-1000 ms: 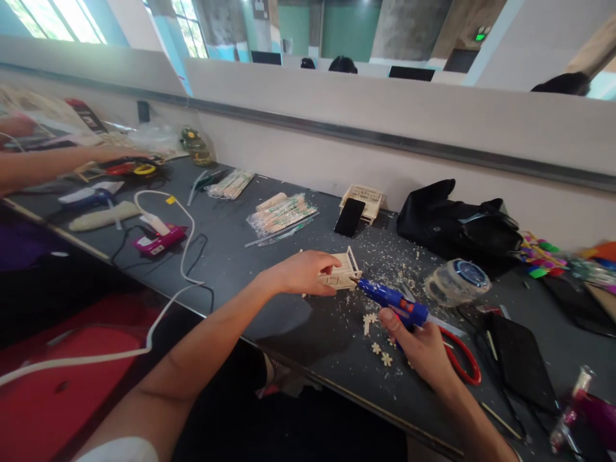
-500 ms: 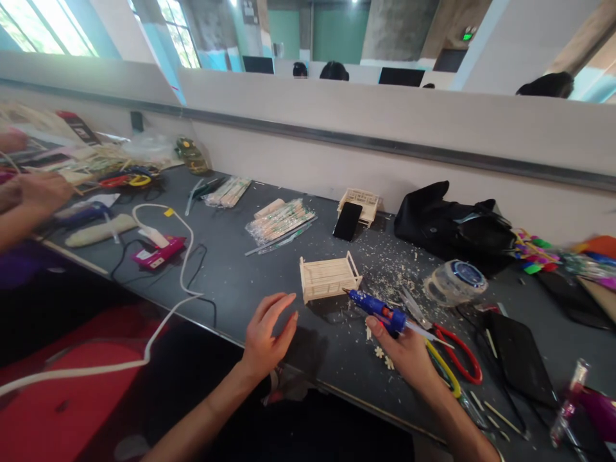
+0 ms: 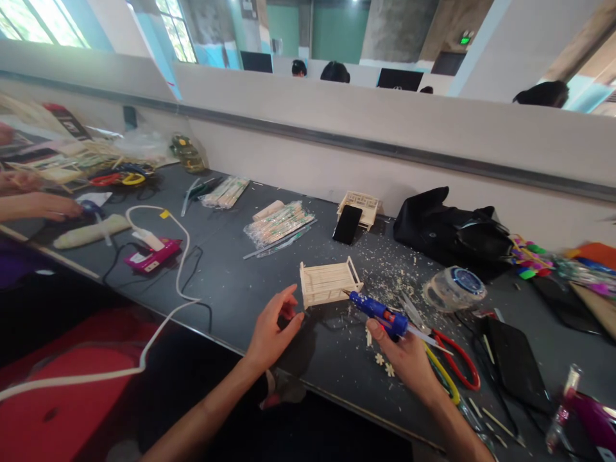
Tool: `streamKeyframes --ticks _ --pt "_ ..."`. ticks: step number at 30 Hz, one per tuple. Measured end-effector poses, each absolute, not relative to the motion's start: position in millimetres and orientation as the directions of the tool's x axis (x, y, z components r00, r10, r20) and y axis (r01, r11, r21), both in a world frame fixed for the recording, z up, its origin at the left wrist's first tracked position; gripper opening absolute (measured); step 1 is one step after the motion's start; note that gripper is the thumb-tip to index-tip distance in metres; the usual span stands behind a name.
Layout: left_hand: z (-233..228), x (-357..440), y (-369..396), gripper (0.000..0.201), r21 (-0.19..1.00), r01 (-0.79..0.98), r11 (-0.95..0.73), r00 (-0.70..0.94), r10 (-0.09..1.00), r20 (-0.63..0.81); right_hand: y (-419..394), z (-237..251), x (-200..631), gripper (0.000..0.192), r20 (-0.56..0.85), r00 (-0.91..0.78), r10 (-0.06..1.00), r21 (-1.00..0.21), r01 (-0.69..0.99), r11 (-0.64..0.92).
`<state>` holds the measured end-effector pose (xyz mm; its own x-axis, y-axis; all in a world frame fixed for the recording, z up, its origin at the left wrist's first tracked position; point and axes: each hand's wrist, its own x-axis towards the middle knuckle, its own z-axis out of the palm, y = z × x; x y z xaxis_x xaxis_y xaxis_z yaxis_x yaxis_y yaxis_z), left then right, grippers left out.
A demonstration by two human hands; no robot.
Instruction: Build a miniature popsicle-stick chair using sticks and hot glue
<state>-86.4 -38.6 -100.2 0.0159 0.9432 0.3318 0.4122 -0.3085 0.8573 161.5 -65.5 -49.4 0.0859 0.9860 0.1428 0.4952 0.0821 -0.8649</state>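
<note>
In front of me on the dark table stands a small bed-like model (image 3: 330,282) built of pale wooden sticks. My right hand (image 3: 407,359) is wrapped round a blue hot glue gun (image 3: 378,312), whose nozzle points left at the model's near right side. Whether the tip touches the sticks I cannot tell. Just left of the model's near corner is my left hand (image 3: 274,327), with its fingers curved and apart and nothing in them. Small flower-shaped wooden pieces (image 3: 385,364) lie below the glue gun.
Scissors (image 3: 457,359) and red- and yellow-handled tools lie beside my right hand. Behind the model are a phone (image 3: 347,224), bagged sticks (image 3: 279,224) and a black bag (image 3: 447,228). A clear jar (image 3: 455,289) stands right. A co-worker's hands are left, past a pink power strip (image 3: 153,255).
My left hand has moved slightly up and right, closer to the model, its fingers curling more. The glue gun stays near the model. The co-worker's hand has come down onto a blue tool.
</note>
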Motion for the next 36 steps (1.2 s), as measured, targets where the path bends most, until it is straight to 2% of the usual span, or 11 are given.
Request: streamKeyframes --ticks 6,12,19,27,36 --pt "-98.9 -84.9 -31.6 0.049 0.873 0.404 -0.274 0.089 0.961 0.261 -69.9 -46.7 160.9 0.038 0.121 0.128 0.984 -0.865 0.499 0.042" --pt "-101.3 -83.6 -28.6 0.055 0.905 0.376 -0.198 0.102 0.980 0.171 -71.5 -50.4 159.3 0.036 0.142 0.121 0.982 -0.884 0.463 0.071" --pt "-102.4 -81.0 -27.5 0.058 0.910 0.353 -0.219 0.102 0.975 0.195 -67.7 -51.1 154.4 0.042 0.160 0.112 0.981 -0.885 0.456 0.092" --pt "-109.2 -83.0 -26.7 0.056 0.904 0.346 -0.251 0.108 0.968 0.228 -72.4 -56.3 162.0 0.049 0.098 0.202 0.974 -0.890 0.456 -0.006" --pt "-109.8 -84.3 -25.5 0.053 0.925 0.278 -0.257 0.106 0.966 0.237 -89.9 -75.1 173.7 0.049 0.034 0.290 0.956 -0.957 0.287 -0.053"
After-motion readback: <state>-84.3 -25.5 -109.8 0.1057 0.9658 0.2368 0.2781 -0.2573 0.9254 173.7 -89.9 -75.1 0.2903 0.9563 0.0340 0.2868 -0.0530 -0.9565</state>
